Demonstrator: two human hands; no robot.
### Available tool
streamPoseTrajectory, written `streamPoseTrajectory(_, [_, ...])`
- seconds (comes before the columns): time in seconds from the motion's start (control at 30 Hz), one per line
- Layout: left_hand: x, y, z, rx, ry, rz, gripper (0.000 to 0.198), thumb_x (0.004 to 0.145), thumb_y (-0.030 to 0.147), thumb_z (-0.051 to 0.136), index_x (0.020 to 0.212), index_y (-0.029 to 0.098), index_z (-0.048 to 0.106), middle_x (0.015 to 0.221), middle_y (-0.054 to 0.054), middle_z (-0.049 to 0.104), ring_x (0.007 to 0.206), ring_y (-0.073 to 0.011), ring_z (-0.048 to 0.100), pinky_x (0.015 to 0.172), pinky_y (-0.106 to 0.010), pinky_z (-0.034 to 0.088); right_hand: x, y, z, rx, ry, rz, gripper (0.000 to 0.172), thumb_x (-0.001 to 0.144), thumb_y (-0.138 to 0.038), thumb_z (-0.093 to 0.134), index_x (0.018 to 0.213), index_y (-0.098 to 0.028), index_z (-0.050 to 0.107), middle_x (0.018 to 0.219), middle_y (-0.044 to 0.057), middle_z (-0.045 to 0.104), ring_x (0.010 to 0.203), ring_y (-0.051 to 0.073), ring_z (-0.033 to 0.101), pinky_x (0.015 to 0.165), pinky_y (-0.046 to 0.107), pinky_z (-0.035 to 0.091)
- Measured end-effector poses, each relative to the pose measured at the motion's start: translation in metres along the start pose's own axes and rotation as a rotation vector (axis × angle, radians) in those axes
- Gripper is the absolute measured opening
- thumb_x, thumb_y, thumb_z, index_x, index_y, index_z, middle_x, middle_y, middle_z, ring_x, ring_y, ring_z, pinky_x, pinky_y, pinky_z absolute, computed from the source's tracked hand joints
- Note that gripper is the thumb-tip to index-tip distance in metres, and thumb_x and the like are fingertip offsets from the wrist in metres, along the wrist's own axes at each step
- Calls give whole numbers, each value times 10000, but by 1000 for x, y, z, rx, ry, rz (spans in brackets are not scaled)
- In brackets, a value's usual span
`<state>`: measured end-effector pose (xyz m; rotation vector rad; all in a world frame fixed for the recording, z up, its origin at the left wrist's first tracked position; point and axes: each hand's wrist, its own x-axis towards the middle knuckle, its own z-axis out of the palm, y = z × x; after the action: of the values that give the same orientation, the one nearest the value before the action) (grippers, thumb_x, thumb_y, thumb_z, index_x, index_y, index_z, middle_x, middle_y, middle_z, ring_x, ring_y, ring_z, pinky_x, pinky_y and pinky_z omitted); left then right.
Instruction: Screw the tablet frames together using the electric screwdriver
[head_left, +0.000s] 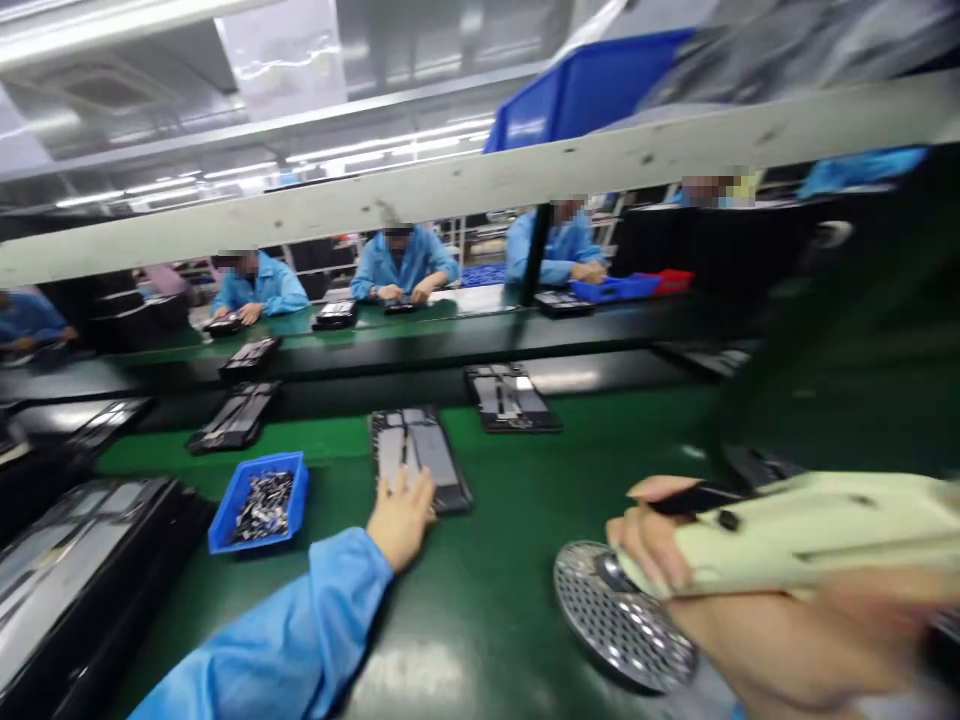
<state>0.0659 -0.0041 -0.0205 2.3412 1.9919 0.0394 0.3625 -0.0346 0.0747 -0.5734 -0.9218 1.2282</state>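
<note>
My left hand [403, 520], in a blue sleeve, lies with fingers stretched out on the near part of an opened tablet [431, 455], whose grey battery cells show. My right hand [652, 545] is wrapped round a pale green electric screwdriver [810, 530] with a black lever; it is partly blurred. The screwdriver's metal nose is over or against a round perforated metal plate [622, 615] with many holes; I cannot tell whether they touch. A blue bin [300, 500] of small metal-and-black parts stands to the left of my left hand.
More opened tablets [510, 398] lie along the green bench [480, 620] and beyond it. A stack of tablets [82, 560] stands at the left. Across the line sit several people in blue [405, 262]. A white beam [450, 185] crosses overhead, with a blue crate [585, 90] above it.
</note>
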Motion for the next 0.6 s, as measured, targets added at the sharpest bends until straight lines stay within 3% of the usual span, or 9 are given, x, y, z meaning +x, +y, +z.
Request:
streamPoseTrajectory(0.07, [42,-18,-24,18,18,-114,527,1002,147,493,1522,220,549,1650,-110,434,1556,-404,337,1278,-692,247,-6,-3,-2,-54,-43,-6,760,602,-977,633,833,-268,776,449,25,461,393,190,410,422,386,349])
streamPoseTrajectory(0.13, [73,-32,-44,37,39,-202,498,999,104,444,1470,175,591,1628,-167,453,1513,-437,398,1223,-735,301,-8,0,-8,-52,-51,-35,727,655,-931,672,850,-237,769,439,3,465,382,173,403,418,350,366])
streamPoseTrajectory(0.27, [117,-39,-74,57,8,-345,311,1011,200,558,1285,106,668,1429,-210,622,1368,-378,566,1127,-688,443,-11,10,-22,-36,12,-45,711,737,-878,680,913,-192,744,445,-18,497,365,153,400,405,319,370])
streamPoseTrajectory(0.37, [159,-15,-76,26,-34,-322,303,985,327,645,1178,101,703,1394,-206,639,1380,-356,551,1166,-587,432,-13,15,-27,-54,62,-60,707,759,-865,678,932,-181,729,441,-36,495,357,139,393,396,301,360])
streamPoseTrajectory(0.5, [220,42,-48,-123,-54,-325,553,1010,537,522,1181,47,711,1340,-290,660,1322,-406,599,1100,-463,483,-12,19,-31,-75,42,-78,645,778,-825,703,862,-187,679,455,-45,499,369,130,439,423,291,401])
streamPoseTrajectory(0.6, [250,75,-28,-222,-23,-447,623,987,573,550,1211,7,685,1370,-338,623,1330,-439,588,1060,-477,504,-12,21,-33,-100,49,-83,635,794,-804,704,881,-175,671,460,-50,497,362,122,427,427,298,410])
